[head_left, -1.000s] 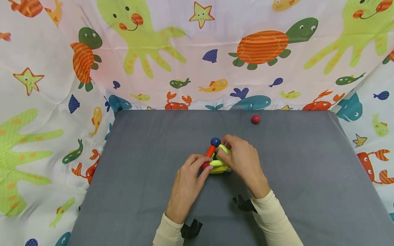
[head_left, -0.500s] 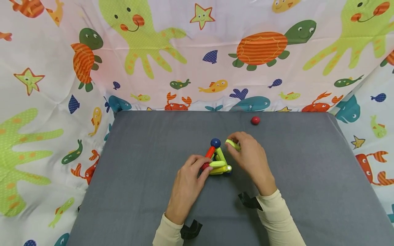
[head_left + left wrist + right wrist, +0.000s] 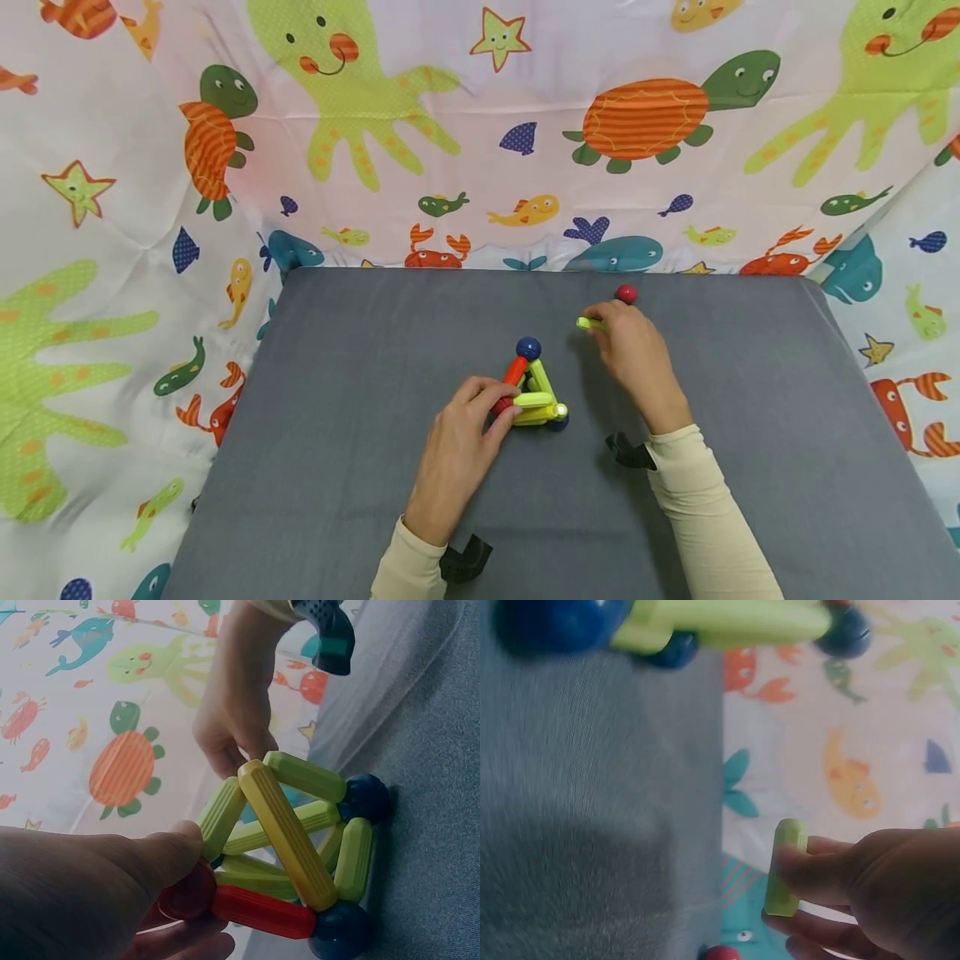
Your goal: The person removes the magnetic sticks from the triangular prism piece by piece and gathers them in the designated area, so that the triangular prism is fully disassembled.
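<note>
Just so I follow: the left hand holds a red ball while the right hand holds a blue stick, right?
Not blue: the right wrist view shows the right hand holding a light green stick. The rest stands.

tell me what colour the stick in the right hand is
Light yellow-green; the stick in the right hand shows best in the right wrist view.

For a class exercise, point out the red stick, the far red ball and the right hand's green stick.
Red stick point(image 3: 262, 911): left wrist view, its middle.
Far red ball point(image 3: 626, 292): head view, visible middle.
Green stick point(image 3: 787, 835): right wrist view, upper end.
</note>
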`<state>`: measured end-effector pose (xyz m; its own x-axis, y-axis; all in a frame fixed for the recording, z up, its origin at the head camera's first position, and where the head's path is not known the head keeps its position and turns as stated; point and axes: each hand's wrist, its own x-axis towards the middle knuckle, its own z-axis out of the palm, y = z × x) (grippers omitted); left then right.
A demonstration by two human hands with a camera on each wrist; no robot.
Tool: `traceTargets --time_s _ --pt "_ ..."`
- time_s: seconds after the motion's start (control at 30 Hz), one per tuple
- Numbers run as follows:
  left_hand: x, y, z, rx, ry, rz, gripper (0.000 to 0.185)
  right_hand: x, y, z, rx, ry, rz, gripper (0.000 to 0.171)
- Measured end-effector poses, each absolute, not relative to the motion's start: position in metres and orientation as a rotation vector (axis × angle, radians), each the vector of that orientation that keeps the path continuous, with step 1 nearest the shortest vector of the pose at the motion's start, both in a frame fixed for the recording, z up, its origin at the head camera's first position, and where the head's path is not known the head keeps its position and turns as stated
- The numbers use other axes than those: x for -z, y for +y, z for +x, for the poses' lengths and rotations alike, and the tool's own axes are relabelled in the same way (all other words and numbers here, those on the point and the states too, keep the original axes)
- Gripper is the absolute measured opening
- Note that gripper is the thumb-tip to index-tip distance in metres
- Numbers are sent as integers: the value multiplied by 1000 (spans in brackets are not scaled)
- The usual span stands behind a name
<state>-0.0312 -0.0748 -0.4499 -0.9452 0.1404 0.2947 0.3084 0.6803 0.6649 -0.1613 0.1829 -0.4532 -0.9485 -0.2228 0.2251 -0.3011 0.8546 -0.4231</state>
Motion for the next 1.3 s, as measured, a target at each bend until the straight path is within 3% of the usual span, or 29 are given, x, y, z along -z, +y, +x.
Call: traceTargets --time_s 0.67,1.3 --pt "449 -75 -32 1104 -2690 -354 24 488 196 -235 -607 -2946 471 19" --pt "449 -74 -31 1113 -2699 -340 24 497 190 -245 -567 -2899 504 23"
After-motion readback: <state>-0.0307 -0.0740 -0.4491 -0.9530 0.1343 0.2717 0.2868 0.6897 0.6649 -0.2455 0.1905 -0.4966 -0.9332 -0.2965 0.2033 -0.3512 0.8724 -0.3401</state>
